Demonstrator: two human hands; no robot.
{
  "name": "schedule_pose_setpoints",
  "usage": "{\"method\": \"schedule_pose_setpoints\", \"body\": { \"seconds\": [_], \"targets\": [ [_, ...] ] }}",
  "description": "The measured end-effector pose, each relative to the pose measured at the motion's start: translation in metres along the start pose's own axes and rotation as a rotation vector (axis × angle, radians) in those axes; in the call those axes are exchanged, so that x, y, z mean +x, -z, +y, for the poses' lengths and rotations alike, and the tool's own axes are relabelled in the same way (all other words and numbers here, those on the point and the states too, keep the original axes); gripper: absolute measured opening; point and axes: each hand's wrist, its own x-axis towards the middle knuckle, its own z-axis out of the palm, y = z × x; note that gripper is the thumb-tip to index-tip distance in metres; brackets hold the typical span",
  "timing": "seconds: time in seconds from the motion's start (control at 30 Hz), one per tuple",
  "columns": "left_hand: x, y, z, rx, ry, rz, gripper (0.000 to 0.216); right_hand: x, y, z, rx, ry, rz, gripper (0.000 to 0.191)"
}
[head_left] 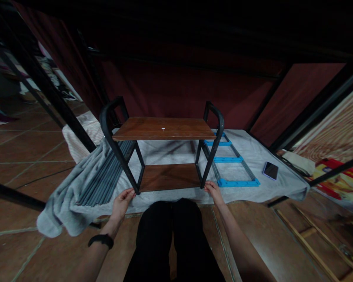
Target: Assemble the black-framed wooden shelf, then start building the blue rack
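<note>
A small two-tier shelf [164, 129] with brown wooden boards and black metal side frames stands upright on the cloth-covered bench in front of me. My left hand [125, 197] is closed at the foot of its front left leg, fingertips against the metal. At the front right foot, my right hand [213, 190] pinches the frame in the same way. A small white speck lies on the upper board. The undersides of the feet are hidden from me.
Grey rods [101, 184] lie on a grey blanket [57, 205] at the left. To the right are a blue-and-grey ladder-like frame [237, 183] and a phone [270, 170]. Black metal posts [41, 78] rise around the bench. A wooden frame [307, 233] lies on the floor.
</note>
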Motion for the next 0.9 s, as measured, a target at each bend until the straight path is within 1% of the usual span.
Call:
{"method": "schedule_pose_setpoints", "body": {
  "seconds": [0.13, 0.2, 0.43, 0.6, 0.67, 0.77, 0.83, 0.9],
  "targets": [
    [0.002, 0.001, -0.002, -0.004, 0.019, -0.002, 0.056, -0.002, 0.001, 0.001, -0.019, 0.046, -0.023, 0.029],
    [0.004, 0.001, -0.002, -0.001, 0.021, -0.004, 0.057, -0.002, 0.000, 0.001, -0.028, 0.051, -0.011, 0.028],
    [0.003, 0.001, 0.003, -0.011, 0.013, -0.030, 0.057, 0.007, -0.001, 0.004, -0.011, -0.040, 0.008, 0.021],
    [0.011, 0.003, 0.007, -0.120, 0.109, -0.021, 0.041, 0.014, -0.001, 0.000, 0.008, -0.099, 0.005, 0.021],
    [0.018, 0.002, 0.012, -0.149, 0.130, -0.034, 0.031, 0.017, -0.001, -0.004, 0.019, -0.104, 0.003, 0.022],
    [0.033, -0.004, 0.027, -0.167, 0.120, -0.060, 0.018, 0.023, -0.004, -0.011, 0.061, -0.059, 0.010, 0.023],
    [0.045, -0.011, 0.038, -0.194, 0.140, -0.044, 0.014, 0.030, -0.008, -0.016, 0.079, -0.020, 0.018, 0.025],
    [0.058, -0.019, 0.048, -0.240, 0.170, -0.013, 0.014, 0.039, -0.014, -0.019, 0.071, 0.010, 0.022, 0.029]
  ]
}}
